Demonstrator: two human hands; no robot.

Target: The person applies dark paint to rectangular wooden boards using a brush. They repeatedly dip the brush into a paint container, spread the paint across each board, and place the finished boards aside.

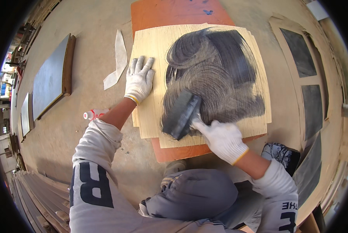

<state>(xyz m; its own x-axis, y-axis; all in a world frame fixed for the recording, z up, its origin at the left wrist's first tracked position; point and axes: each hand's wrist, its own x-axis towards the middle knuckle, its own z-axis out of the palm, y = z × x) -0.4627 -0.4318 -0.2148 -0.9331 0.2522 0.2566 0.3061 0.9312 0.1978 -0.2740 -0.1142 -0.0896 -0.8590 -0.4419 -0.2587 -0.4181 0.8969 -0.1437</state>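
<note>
Partner: Where is the tool, and what have your fingers got?

Me: Wide, flat-headed black brush-like tool (181, 115) in my white-gloved right hand (222, 139). Fingers curled round its handle, mostly lost inside the glove. Head lies slantwise on the lower left of the streaky black coating (236, 48); bristles or soft blade, cannot tell from here

Partner: And the other side?

Me: White-gloved left hand (139, 79) grasps nothing. Palm down, fingers spread on the bare left margin of the stack of thin, pale yellow wood-grained sheets (147, 124). Stack sits on a flat orange-red board (174, 13)

Partner: How would you expect the tool to handle?

Me: Light enough for one hand, I judge, though loaded head probably drags and tips forward. Working edge likely gives; the fine curved streaks suggest so. Best hold is the handle, close up to the head, wrist loose. Keep off the head: looks wet, likely slippery

Partner: The sheets?

Me: Thin, fairly stiff, corners perhaps easy to chip. Edges are fanned out of line, so I'd guess the top one could skid under a hard stroke. Press on the clean pale margin, as the left does; lift by bare edges, never by the black middle
</note>
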